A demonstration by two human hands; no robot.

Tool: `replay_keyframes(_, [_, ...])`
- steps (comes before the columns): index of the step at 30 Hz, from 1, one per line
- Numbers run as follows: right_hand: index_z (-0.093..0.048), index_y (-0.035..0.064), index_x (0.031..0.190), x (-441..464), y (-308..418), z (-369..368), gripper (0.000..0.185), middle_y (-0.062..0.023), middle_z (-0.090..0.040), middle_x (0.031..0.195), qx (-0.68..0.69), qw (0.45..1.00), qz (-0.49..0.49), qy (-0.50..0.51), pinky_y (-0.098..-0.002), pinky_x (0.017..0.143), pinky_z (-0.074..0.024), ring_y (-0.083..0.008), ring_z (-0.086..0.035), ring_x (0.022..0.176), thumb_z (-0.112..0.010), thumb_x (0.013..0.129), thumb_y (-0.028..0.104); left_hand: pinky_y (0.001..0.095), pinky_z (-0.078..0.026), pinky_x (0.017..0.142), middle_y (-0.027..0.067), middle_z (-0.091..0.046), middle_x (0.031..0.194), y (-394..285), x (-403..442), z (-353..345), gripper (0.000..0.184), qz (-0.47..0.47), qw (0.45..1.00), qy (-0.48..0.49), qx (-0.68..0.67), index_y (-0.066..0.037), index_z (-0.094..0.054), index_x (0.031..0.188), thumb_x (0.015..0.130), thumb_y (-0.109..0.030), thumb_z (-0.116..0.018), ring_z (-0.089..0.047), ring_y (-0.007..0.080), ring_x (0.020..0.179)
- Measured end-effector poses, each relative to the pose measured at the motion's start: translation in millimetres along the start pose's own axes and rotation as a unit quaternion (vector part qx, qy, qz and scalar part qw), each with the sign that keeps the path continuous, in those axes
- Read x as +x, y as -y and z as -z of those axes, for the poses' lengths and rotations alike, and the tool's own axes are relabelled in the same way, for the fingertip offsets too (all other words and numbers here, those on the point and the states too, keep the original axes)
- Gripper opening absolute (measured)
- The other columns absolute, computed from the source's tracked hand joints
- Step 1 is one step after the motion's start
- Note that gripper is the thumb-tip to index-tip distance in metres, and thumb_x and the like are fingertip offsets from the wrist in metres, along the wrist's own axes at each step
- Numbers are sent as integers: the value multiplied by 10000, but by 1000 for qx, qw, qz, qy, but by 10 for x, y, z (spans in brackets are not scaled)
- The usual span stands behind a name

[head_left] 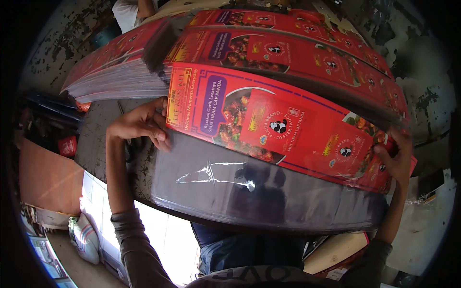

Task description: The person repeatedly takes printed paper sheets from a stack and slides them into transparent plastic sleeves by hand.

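Note:
A long red printed sheet (307,125), showing panda-brand oyster sauce artwork, is tilted across the middle of the view. My right hand (397,156) grips its right end, thumb on the printed face and some fingers hidden behind. At the left end, my left hand (144,126) is closed with bent fingers against the sheet's edge; part of its grip is hidden. Below the sheet lies a glossy stack of clear plastic film (307,201), its upper part covered by the sheet.
Behind are further stacks of red printed sheets (307,55), with another tall stack (120,53) at the left. Scissor-like dark handles (129,149) lie on the dark table (103,125). A white sack (84,237) stands low left. Part of another person (128,13) shows at the top.

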State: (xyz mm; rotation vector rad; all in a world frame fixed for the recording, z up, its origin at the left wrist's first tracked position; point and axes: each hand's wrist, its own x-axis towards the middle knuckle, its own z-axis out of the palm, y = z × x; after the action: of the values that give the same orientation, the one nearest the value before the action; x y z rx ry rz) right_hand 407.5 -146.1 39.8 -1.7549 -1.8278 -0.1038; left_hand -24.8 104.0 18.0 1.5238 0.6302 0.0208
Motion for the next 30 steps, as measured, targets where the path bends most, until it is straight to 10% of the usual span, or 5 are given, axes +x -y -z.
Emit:
replay_keyframes(8, [-510, -14, 777, 25, 16, -19, 319, -57, -482, 659, -32, 998, 48, 7, -251, 617, -374, -140, -438, 630, -701, 614, 183, 357, -537, 632, 204, -581, 867, 53, 5, 32, 787, -1, 1000, -4, 11, -29, -6, 1317, 747, 71, -539, -613, 333, 736])
replay_keyframes(30, [-481, 37, 719, 102, -103, -180, 291, -78, -387, 553, 87, 955, -60, 276, -278, 484, -335, -143, -360, 499, -657, 701, 268, 248, -535, 542, 144, -604, 758, 16, 26, 6, 616, -39, 999, -3, 36, -14, -254, 1212, 701, 42, -593, -617, 159, 640])
